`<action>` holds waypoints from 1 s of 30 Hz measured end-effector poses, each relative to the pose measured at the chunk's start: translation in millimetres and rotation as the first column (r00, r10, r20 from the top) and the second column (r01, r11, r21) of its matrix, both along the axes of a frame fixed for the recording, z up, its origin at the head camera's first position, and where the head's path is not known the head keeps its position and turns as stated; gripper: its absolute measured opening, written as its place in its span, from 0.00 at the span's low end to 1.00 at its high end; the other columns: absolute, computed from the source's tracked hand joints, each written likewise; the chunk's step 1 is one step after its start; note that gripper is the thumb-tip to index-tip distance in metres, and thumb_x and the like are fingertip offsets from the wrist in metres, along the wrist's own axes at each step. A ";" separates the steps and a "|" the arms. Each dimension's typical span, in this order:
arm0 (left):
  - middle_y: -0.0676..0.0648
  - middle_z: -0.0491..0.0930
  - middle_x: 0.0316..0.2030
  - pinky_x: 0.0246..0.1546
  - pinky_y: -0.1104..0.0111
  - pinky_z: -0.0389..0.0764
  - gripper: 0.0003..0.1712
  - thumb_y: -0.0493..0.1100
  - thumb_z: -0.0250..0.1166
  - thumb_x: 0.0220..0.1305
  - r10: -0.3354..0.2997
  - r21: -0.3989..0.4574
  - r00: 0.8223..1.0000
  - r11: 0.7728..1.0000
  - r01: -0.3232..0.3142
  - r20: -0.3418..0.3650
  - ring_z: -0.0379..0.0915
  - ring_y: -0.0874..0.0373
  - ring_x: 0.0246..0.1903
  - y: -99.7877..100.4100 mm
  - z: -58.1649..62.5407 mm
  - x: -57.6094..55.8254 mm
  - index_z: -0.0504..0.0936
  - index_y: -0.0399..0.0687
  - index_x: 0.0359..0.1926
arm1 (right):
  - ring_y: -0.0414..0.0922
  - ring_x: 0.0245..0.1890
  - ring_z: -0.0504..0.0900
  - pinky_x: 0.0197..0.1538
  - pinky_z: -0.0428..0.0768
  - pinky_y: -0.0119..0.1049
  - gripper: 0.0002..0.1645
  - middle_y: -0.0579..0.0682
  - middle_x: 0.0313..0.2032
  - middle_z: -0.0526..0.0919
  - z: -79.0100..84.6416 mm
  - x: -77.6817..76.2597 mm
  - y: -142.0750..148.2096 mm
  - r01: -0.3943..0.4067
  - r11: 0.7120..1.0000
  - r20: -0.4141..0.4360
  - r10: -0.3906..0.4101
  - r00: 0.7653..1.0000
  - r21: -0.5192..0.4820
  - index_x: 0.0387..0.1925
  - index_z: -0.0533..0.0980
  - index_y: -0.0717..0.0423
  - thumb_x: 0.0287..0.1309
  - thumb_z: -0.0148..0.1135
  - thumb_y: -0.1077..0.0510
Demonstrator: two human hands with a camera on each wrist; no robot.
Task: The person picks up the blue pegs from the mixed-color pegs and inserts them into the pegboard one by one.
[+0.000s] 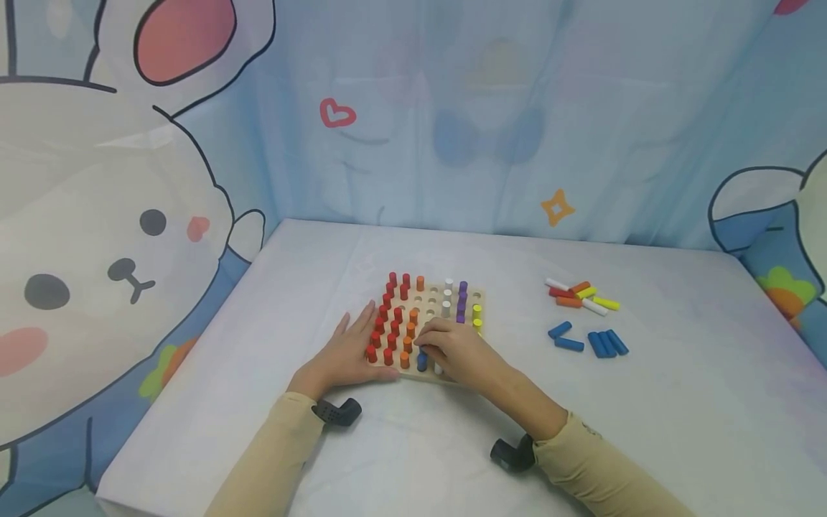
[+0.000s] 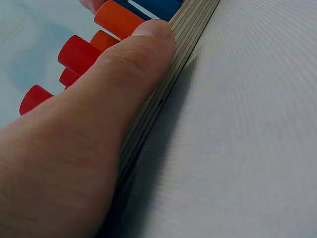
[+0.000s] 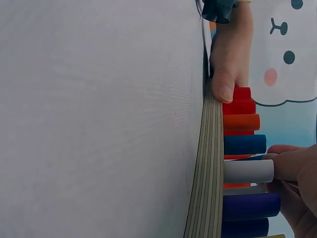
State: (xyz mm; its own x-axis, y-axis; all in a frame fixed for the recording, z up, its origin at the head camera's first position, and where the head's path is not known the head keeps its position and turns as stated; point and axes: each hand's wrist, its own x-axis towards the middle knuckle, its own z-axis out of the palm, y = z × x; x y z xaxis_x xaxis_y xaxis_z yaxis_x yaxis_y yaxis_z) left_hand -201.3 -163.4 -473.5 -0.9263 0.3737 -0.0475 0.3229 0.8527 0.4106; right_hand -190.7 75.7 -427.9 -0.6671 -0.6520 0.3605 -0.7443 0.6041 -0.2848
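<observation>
Two hands, head view: left hand (image 1: 345, 357) rests, fingers straight, against pegboard (image 1: 423, 301); right hand (image 1: 464, 352) above it. Left wrist: my thumb (image 2: 133, 64) on pegboard edge. Right wrist: I'm pinching blue peg (image 3: 255, 157) beside white peg (image 3: 247, 171); probably light, stiff; grip top end.

Flat, square, pale wooden pegboard (image 1: 413, 373): near right corner hidden from me behind the bare right hand (image 1: 461, 353).
</observation>
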 end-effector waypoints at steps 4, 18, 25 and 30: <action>0.49 0.37 0.76 0.75 0.55 0.32 0.72 0.82 0.59 0.40 0.002 0.002 1.000 1.000 -0.002 -0.002 0.36 0.58 0.75 0.3 0.0 0.8 0.41 0.47 0.75 | 0.40 0.41 0.84 0.46 0.83 0.30 0.08 0.45 0.38 0.84 -0.3 -0.2 -0.1 0.005 1.000 0.004 -0.005 1.000 0.005 0.37 0.84 0.55 0.52 0.69 0.62; 0.50 0.37 0.76 0.75 0.56 0.32 0.72 0.81 0.61 0.40 0.009 -0.001 1.000 1.000 -0.009 0.013 0.35 0.59 0.75 1.7 2.1 1.4 0.40 0.47 0.75 | 0.41 0.42 0.85 0.44 0.83 0.30 0.10 0.46 0.38 0.85 -0.9 -0.7 -0.8 0.012 0.998 -0.027 -0.010 1.000 0.062 0.37 0.85 0.55 0.49 0.71 0.61; 0.50 0.36 0.76 0.75 0.56 0.32 0.72 0.80 0.61 0.41 0.012 -0.004 1.000 1.000 -0.012 0.017 0.35 0.59 0.75 2.1 3.0 1.2 0.40 0.47 0.75 | 0.43 0.43 0.85 0.46 0.83 0.32 0.11 0.47 0.39 0.86 2.4 -0.1 -1.0 0.018 0.994 -0.046 -0.013 0.999 0.104 0.37 0.85 0.55 0.49 0.72 0.60; 0.50 0.37 0.76 0.75 0.56 0.32 0.72 0.80 0.61 0.41 0.011 -0.001 1.000 1.000 -0.011 0.017 0.35 0.59 0.75 1.7 3.1 1.1 0.40 0.47 0.75 | 0.44 0.44 0.85 0.46 0.83 0.32 0.11 0.48 0.40 0.87 3.1 -0.2 -1.9 0.029 0.991 -0.041 -0.023 0.999 0.130 0.37 0.85 0.56 0.48 0.72 0.60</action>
